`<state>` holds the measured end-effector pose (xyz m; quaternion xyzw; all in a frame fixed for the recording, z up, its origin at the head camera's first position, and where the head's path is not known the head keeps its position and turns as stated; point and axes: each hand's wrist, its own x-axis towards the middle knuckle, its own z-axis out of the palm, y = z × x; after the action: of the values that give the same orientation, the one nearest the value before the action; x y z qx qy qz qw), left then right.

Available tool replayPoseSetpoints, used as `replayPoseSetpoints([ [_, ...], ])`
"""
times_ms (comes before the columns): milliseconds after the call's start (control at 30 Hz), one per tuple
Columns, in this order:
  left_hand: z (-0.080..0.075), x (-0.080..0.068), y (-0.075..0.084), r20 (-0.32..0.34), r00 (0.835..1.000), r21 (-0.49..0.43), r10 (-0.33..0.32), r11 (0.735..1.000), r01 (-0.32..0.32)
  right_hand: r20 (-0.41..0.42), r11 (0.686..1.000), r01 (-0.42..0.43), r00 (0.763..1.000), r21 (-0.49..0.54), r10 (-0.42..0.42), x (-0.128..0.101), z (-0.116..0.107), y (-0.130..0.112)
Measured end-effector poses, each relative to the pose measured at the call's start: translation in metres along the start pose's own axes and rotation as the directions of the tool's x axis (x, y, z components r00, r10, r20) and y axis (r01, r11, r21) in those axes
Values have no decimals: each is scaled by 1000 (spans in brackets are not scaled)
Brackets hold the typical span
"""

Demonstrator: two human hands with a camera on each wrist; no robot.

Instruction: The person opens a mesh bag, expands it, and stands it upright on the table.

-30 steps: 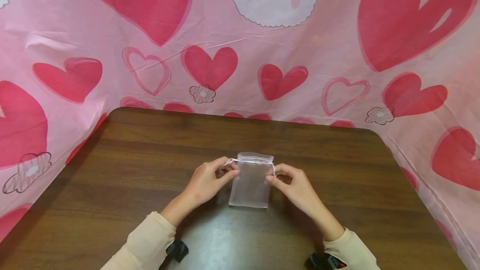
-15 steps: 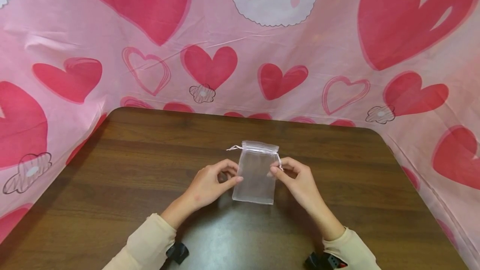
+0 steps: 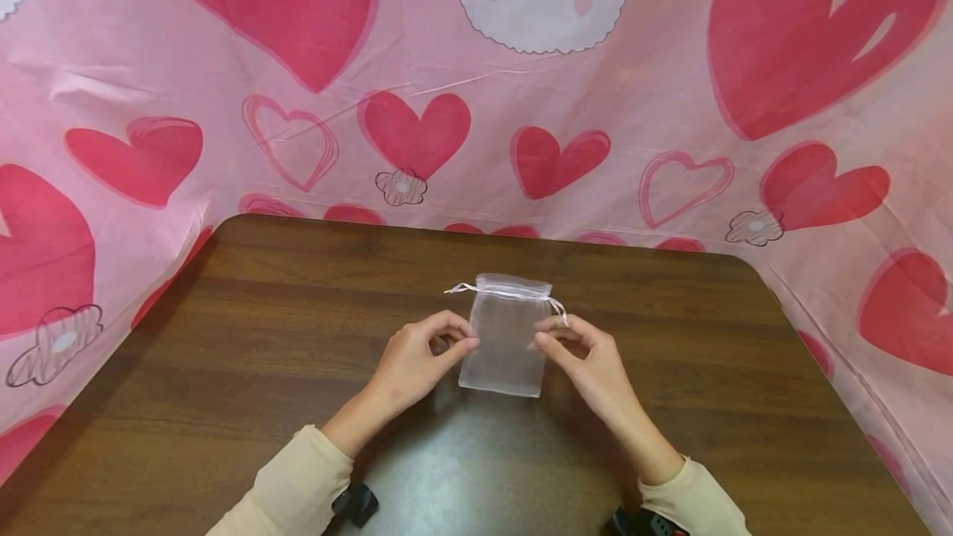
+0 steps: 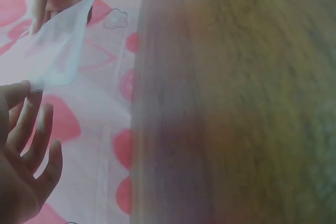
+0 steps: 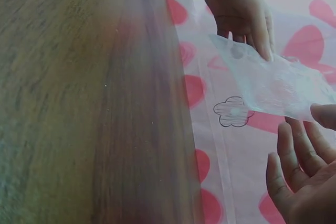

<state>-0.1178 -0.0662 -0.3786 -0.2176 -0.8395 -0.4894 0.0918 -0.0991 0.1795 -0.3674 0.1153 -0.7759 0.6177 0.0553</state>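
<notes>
A sheer white drawstring pouch (image 3: 505,346) is held up above the table between two hands, its gathered top away from the person. The left hand (image 3: 417,358) pinches its left edge between thumb and fingertips. On the opposite edge, the right hand (image 3: 588,358) pinches it the same way. White cord ends stick out at both sides of the neck; the right one hangs over the right fingers. In the left wrist view the pouch (image 4: 58,51) spans from one hand to the other. The right wrist view shows the pouch (image 5: 273,80) slack and see-through.
A brown wooden table (image 3: 298,288) with rounded far corners lies beneath the hands. Behind and beside it hangs a pink cloth (image 3: 476,64) printed with red hearts. Black wrist straps (image 3: 356,504) show below the beige sleeves (image 3: 294,482).
The pouch has moved away from the person. The left hand has gone from the cord at the neck to the pouch's side edge; the right hand's grip has also shifted lower along its edge.
</notes>
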Motion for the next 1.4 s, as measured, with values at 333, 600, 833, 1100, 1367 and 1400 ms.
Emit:
replayPoseSetpoints([
  [333, -2, 1, 1, -36, 998, -37, -49, 998, 47, 91, 996, 21, 996, -85, -13, -3, 3, 6],
  [600, -4, 3, 5, -51, 996, -101, -76, 992, 71, 106, 993, -28, 994, -110, 39, -4, 10, 6],
  [833, -4, 4, 5, -53, 993, -128, -105, 987, 98, 124, 995, -34, 991, -97, 46, -4, 13, 8],
  [1100, -8, 6, 2, 6, 991, -107, -131, 986, 130, 78, 998, -25, 997, -50, 29, -3, 11, 3],
  [1367, -18, 7, -3, 79, 989, 8, -127, 992, 127, 29, 997, -76, 997, -5, 76, 0, 8, -2],
  [1400, -19, 7, -3, 85, 989, 34, -123, 992, 120, 25, 996, -87, 996, 4, 87, 0, 8, -3],
])
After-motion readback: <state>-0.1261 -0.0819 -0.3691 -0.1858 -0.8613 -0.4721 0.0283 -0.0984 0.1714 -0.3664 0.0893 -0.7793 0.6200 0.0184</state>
